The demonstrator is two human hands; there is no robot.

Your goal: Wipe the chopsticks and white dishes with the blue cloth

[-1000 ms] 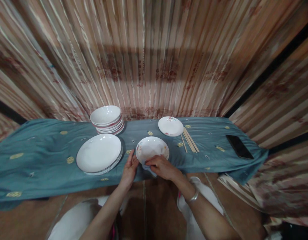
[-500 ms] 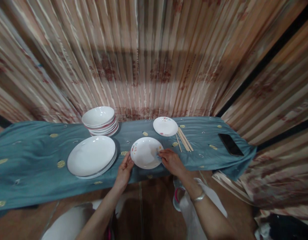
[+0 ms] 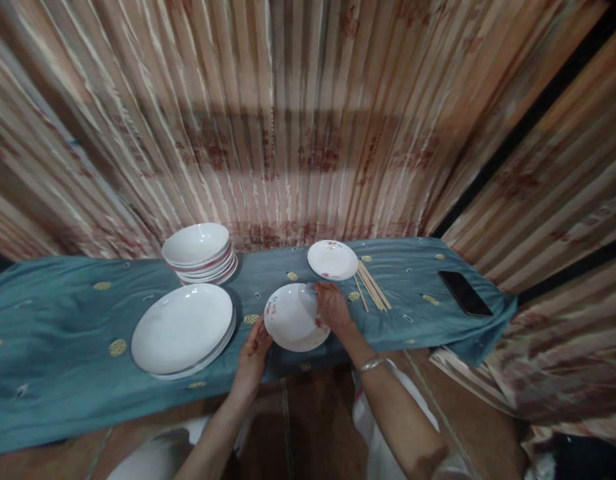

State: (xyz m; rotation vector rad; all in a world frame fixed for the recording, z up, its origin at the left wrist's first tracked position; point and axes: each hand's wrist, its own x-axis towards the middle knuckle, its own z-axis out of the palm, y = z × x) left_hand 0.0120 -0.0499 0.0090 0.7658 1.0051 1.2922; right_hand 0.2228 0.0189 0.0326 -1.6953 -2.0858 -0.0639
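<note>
A white plate (image 3: pixel 294 323) with small flower prints near its rim is held tilted over the front of the table. My left hand (image 3: pixel 255 347) is closed on its left edge, the thumb by the rim. My right hand (image 3: pixel 332 305) lies over the plate's upper right rim, fingers pressed together on a small pale bluish piece (image 3: pixel 309 289), thin like a cloth; its kind is not clear. Behind the plate, a similar flowered plate (image 3: pixel 333 260) lies on the table. Several wooden chopsticks (image 3: pixel 373 287) lie to the right of that one.
At left stand a stack of large white plates (image 3: pixel 183 330) and, behind it, a stack of white bowls (image 3: pixel 197 247) with red bands. A black phone (image 3: pixel 465 293) lies on the right of the blue-green tablecloth (image 3: pixel 63 320). A patterned curtain (image 3: pixel 298 120) hangs behind the table.
My right hand has moved from the plate's right edge up to its upper right rim, with the pale piece. My left hand still holds the left edge. The view has shifted slightly.
</note>
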